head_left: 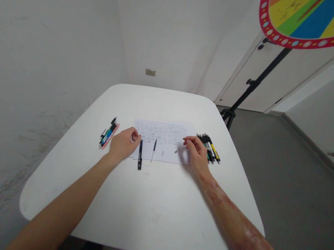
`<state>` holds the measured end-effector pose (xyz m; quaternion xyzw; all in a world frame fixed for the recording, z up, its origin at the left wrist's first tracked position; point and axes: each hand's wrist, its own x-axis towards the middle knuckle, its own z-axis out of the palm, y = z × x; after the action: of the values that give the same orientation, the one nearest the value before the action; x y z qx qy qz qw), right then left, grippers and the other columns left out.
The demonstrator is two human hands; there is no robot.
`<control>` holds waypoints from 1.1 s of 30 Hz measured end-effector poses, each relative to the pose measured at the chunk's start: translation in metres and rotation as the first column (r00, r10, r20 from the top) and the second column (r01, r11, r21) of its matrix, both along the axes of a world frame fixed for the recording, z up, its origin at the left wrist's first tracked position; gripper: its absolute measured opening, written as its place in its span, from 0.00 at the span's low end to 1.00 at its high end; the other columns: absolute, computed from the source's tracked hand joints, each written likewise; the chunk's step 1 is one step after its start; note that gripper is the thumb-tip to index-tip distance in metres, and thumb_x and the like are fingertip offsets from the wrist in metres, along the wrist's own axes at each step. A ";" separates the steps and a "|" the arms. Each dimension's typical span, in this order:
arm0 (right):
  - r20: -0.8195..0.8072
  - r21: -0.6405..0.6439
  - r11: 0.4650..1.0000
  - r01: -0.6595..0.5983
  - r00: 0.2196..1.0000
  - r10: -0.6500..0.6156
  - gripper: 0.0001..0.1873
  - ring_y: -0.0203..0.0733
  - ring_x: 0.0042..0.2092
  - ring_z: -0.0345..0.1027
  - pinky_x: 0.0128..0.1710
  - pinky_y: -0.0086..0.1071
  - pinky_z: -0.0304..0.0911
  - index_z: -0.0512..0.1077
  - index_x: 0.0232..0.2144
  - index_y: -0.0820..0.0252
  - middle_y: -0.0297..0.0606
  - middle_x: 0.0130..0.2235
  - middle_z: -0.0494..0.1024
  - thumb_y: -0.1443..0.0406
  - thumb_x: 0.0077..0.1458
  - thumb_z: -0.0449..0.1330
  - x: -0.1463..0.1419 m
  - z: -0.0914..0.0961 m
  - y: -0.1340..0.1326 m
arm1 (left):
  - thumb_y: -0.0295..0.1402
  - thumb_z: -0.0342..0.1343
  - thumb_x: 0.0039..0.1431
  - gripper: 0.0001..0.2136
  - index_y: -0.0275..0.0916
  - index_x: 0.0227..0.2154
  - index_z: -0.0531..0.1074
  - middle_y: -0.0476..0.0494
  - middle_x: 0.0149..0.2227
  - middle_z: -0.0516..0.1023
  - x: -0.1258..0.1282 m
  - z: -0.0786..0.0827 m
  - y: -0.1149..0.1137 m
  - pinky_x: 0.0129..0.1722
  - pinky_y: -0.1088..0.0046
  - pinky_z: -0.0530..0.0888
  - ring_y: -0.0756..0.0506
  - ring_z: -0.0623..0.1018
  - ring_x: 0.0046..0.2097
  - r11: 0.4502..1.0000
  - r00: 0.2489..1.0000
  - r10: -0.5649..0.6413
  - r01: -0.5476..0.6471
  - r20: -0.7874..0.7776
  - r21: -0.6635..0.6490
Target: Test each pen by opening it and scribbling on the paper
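Smooth white table [144,207], rounded corners, bearing pens and handwritten paper [166,151].
I observe a dark cylindrical pen [140,154] overlapping the paper's near edge, a slim two-tone pen [153,151] beside it; left hand [123,144] curled, grip undeterminable; right hand [198,155] loosely parted at the paper's right side; pen clusters [212,148] outboard; pale wall [178,29] beyond.

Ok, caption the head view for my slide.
Left hand and right hand flank a black pen overlapping a written sheet between two pen groups on a table.

No legible text: writing lines [169,130] on paper [166,151] too small; scrawl [292,7] on colored wheel [316,17] unreadable.
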<state>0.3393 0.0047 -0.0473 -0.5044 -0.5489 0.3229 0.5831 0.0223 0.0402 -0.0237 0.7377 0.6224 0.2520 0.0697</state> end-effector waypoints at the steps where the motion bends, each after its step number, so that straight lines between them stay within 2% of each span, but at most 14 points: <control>1: 0.015 -0.006 1.000 -0.001 1.000 0.001 0.10 0.46 0.43 0.73 0.47 0.42 0.67 0.79 0.43 0.51 0.35 0.38 0.80 0.55 0.68 0.61 0.000 -0.001 0.000 | 0.40 0.59 0.71 0.07 0.44 0.40 0.74 0.48 0.37 0.83 0.000 0.000 0.000 0.36 0.69 0.67 0.45 0.80 0.37 1.000 1.000 0.000 0.000 0.002 -0.004; 4: 0.114 0.022 1.000 0.006 0.993 -0.009 0.10 0.47 0.42 0.73 0.46 0.44 0.69 0.78 0.43 0.52 0.37 0.39 0.80 0.56 0.69 0.60 -0.001 0.001 -0.002 | 0.39 0.58 0.71 0.06 0.43 0.43 0.74 0.48 0.37 0.83 0.000 0.003 -0.001 0.36 0.69 0.67 0.45 0.79 0.37 1.000 1.000 -0.018 0.018 0.019 0.007; 7: 0.332 0.138 0.990 -0.043 0.943 -0.005 0.07 0.50 0.44 0.72 0.47 0.47 0.70 0.78 0.44 0.53 0.41 0.41 0.80 0.61 0.69 0.61 -0.006 0.009 -0.009 | 0.38 0.57 0.71 0.06 0.42 0.42 0.75 0.47 0.37 0.82 0.002 0.008 -0.004 0.39 0.68 0.69 0.44 0.79 0.38 0.996 0.998 -0.056 0.055 0.021 0.075; 9: 0.504 0.191 0.970 -0.151 0.863 0.036 0.07 0.54 0.48 0.72 0.52 0.50 0.69 0.78 0.46 0.54 0.44 0.44 0.81 0.64 0.68 0.62 -0.012 0.016 -0.015 | 0.37 0.57 0.71 0.07 0.41 0.40 0.75 0.46 0.36 0.82 0.006 0.012 -0.008 0.42 0.67 0.71 0.44 0.79 0.39 0.987 0.995 -0.102 0.103 -0.017 0.125; 12: 0.700 0.164 0.943 -0.291 0.707 0.096 0.12 0.57 0.53 0.72 0.56 0.53 0.68 0.80 0.51 0.55 0.48 0.51 0.81 0.64 0.67 0.65 -0.020 0.025 -0.021 | 0.39 0.58 0.71 0.09 0.41 0.38 0.76 0.44 0.35 0.82 0.017 0.020 -0.015 0.43 0.65 0.72 0.42 0.79 0.40 0.972 0.976 -0.186 0.199 -0.109 0.127; 14: 0.771 0.134 0.933 -0.335 0.626 0.114 0.13 0.57 0.54 0.72 0.57 0.54 0.67 0.81 0.53 0.55 0.49 0.54 0.81 0.63 0.67 0.66 -0.023 0.026 -0.022 | 0.42 0.60 0.70 0.11 0.41 0.36 0.76 0.44 0.35 0.82 0.027 0.025 -0.018 0.44 0.64 0.72 0.41 0.80 0.40 0.966 0.957 -0.236 0.250 -0.169 0.071; 17: 0.817 0.117 0.926 -0.358 0.565 0.115 0.11 0.56 0.55 0.71 0.58 0.52 0.66 0.82 0.52 0.55 0.47 0.53 0.82 0.63 0.69 0.66 -0.026 0.023 -0.022 | 0.44 0.62 0.70 0.13 0.41 0.34 0.77 0.43 0.36 0.84 0.042 0.032 -0.019 0.44 0.63 0.73 0.40 0.81 0.39 0.952 0.922 -0.307 0.303 -0.236 -0.052; 21: 0.830 0.117 0.925 -0.362 0.547 0.109 0.07 0.55 0.53 0.71 0.56 0.51 0.66 0.82 0.48 0.55 0.45 0.51 0.83 0.65 0.71 0.65 -0.026 0.019 -0.020 | 0.45 0.61 0.68 0.14 0.41 0.34 0.80 0.40 0.37 0.86 0.057 0.045 -0.014 0.43 0.62 0.74 0.38 0.83 0.41 0.937 0.870 -0.343 0.286 -0.354 -0.202; 24: 0.818 0.126 0.934 -0.335 0.567 0.093 0.10 0.55 0.54 0.72 0.57 0.51 0.66 0.81 0.51 0.55 0.46 0.53 0.82 0.64 0.70 0.66 -0.025 0.019 -0.020 | 0.43 0.61 0.67 0.12 0.41 0.35 0.82 0.38 0.37 0.87 0.064 0.055 -0.008 0.44 0.62 0.75 0.37 0.85 0.41 0.913 0.818 -0.390 0.282 -0.424 -0.295; 27: 0.822 0.134 0.954 -0.268 0.568 0.044 0.14 0.58 0.54 0.70 0.58 0.54 0.66 0.80 0.53 0.55 0.48 0.55 0.81 0.60 0.68 0.69 -0.025 0.018 -0.020 | 0.41 0.61 0.65 0.11 0.41 0.34 0.83 0.38 0.37 0.88 0.070 0.063 -0.002 0.42 0.64 0.75 0.37 0.85 0.41 0.896 0.807 -0.407 0.263 -0.427 -0.356; 33: 0.824 0.119 0.965 -0.233 0.566 0.035 0.08 0.56 0.52 0.71 0.56 0.54 0.66 0.82 0.46 0.55 0.46 0.52 0.82 0.59 0.68 0.70 -0.024 0.017 -0.020 | 0.38 0.63 0.60 0.08 0.41 0.33 0.84 0.37 0.38 0.88 0.074 0.070 0.009 0.39 0.66 0.75 0.38 0.85 0.40 0.860 0.809 -0.435 0.243 -0.395 -0.448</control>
<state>0.3149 -0.0157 -0.0308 -0.4865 -0.8235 0.0370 0.2896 0.0965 0.0491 0.0463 0.8500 0.5114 -0.0813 0.0970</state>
